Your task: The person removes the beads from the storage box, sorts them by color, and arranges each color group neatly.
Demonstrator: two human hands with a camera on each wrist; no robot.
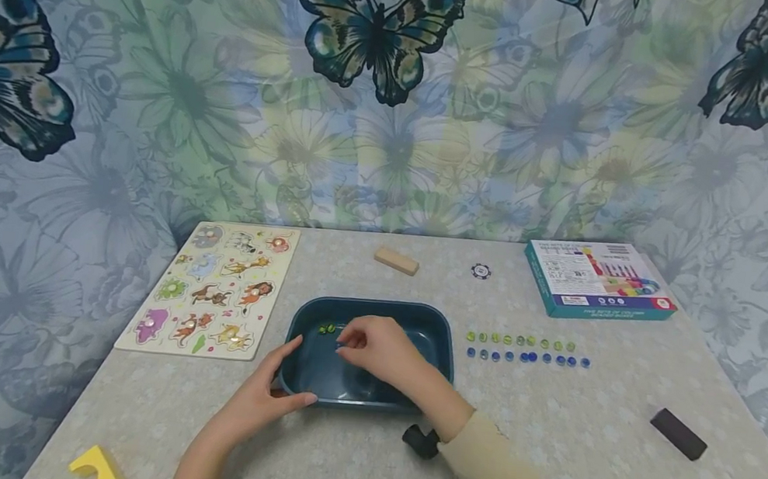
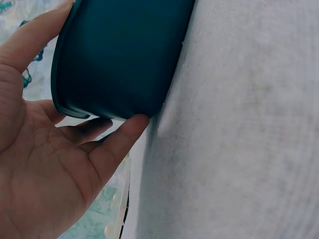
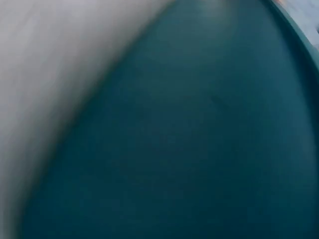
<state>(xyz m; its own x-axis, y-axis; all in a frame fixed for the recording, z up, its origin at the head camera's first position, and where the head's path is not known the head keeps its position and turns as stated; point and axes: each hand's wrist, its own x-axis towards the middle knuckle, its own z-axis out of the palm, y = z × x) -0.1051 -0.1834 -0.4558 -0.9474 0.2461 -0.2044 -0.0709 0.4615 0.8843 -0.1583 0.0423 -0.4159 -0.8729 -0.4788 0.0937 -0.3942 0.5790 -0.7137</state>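
My left hand (image 1: pixel 254 405) holds the left end of a dark teal tub (image 1: pixel 360 404), its thumb at the front rim and its fingers along the outer wall. In the left wrist view, the fingers (image 2: pixel 119 144) reach round the tub's corner. Inside the tub, several small green glass beads (image 1: pixel 327 329) lie near the back left. My right hand (image 1: pixel 379 352) reaches in over the right side, curled, with thumb and forefinger tips close together beside the beads. A tiny blue spot shows at those tips; I cannot tell whether they pinch it.
Right of the tub run a row of green beads (image 1: pixel 519 340) and a row of blue beads (image 1: pixel 524 357). An animal puzzle board (image 1: pixel 217 288) lies left. Behind are a wooden block (image 1: pixel 396 261), a poker chip (image 1: pixel 481 271) and a box (image 1: pixel 600 282). A black block (image 1: pixel 679 434) lies right, a yellow arch (image 1: pixel 98 467) front left.
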